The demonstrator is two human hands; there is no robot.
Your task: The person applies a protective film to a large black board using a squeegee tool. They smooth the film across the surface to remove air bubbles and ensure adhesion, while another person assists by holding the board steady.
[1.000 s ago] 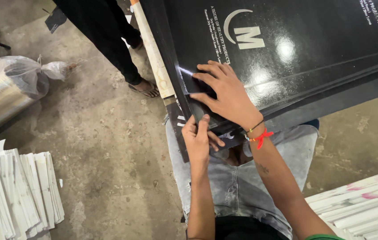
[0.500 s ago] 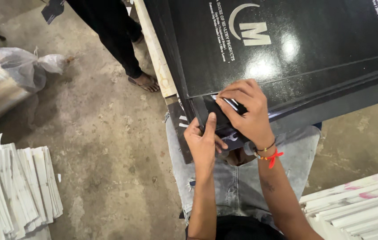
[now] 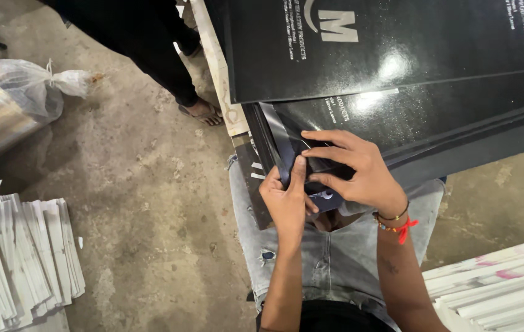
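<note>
A stack of large glossy black printed sheets lies across a low board above my knees. My left hand pinches the near left corner of one black sheet, thumb pressed up along its folded edge. My right hand lies over the same corner, fingers spread and pressing on the sheet beside my left thumb. A red thread and a bangle are on my right wrist. The corner itself is mostly hidden under both hands.
Another person's leg and sandalled foot stand on the concrete floor at upper left. A tied clear plastic bag sits at far left. White folded sheets are piled at lower left, more white sheets at lower right.
My right hand has slid down from the flat top of the sheets onto the near corner. My left hand has closed in on that corner, and the corner now curls upward.
</note>
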